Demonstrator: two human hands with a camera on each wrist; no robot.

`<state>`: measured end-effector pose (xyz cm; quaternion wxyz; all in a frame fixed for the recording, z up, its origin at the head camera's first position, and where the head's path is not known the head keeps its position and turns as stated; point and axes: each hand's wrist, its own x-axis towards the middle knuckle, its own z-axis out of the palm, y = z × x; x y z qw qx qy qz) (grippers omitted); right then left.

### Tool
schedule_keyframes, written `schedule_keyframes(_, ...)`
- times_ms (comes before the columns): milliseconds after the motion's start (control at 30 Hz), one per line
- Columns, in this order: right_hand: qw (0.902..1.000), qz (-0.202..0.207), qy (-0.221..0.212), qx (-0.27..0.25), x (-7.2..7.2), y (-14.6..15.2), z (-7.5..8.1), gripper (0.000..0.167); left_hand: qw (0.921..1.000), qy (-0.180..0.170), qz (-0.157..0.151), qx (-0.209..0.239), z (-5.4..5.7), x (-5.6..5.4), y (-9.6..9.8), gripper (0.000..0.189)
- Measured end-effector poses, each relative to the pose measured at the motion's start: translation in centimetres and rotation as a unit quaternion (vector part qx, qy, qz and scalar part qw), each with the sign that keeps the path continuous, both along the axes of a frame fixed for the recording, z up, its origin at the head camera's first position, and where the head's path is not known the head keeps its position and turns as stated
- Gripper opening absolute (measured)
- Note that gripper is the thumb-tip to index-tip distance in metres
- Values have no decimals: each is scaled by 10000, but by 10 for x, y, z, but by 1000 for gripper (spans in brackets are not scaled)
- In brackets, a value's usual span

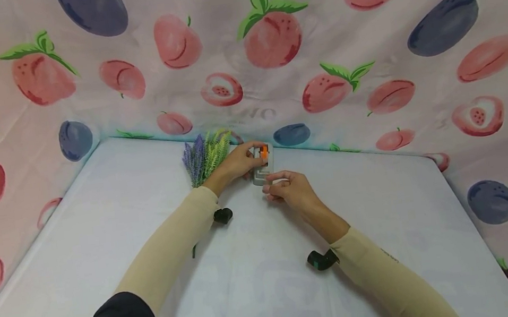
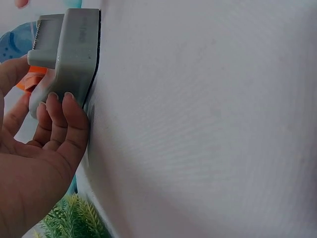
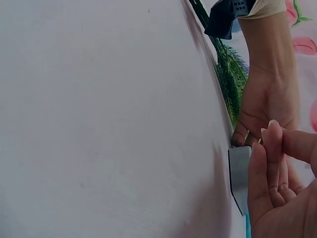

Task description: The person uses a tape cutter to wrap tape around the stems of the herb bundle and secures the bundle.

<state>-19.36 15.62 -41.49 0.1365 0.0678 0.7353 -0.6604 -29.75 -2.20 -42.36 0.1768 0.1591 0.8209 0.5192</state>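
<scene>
A grey tape dispenser (image 1: pixel 257 178) with an orange wheel (image 1: pixel 264 152) stands at the back of the white table. In the left wrist view its serrated edge (image 2: pixel 36 34) shows at one end. My left hand (image 1: pixel 238 161) grips the dispenser (image 2: pixel 79 47), thumb and forefinger at the orange part (image 2: pixel 33 78), the other fingers along its side. My right hand (image 1: pixel 294 190) is at the dispenser's near end, its thumb and fingertips (image 3: pixel 273 128) close together. A tiny yellowish sliver (image 3: pixel 259 141) shows beside those fingertips; I cannot tell whether they pinch it.
Artificial purple flowers (image 1: pixel 194 161) and yellow-green sprigs (image 1: pixel 216 151) lie left of the dispenser, partly behind the left forearm. A fruit-print cloth (image 1: pixel 219 40) rises behind the white table (image 1: pixel 251 287). Black wrist cameras (image 1: pixel 322 260) hang below both forearms.
</scene>
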Motion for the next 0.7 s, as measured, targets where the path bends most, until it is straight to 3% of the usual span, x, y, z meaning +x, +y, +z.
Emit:
schedule_keyframes(300, 9992, -18, -402, 87, 3, 0, 0, 38, 9999, -39, -42, 126, 0, 0, 0, 51)
schedule_keyframes(700, 9952, 278, -930, -94, 4, 7, 1, 29, 9999, -38, -48, 151, 0, 0, 0, 53)
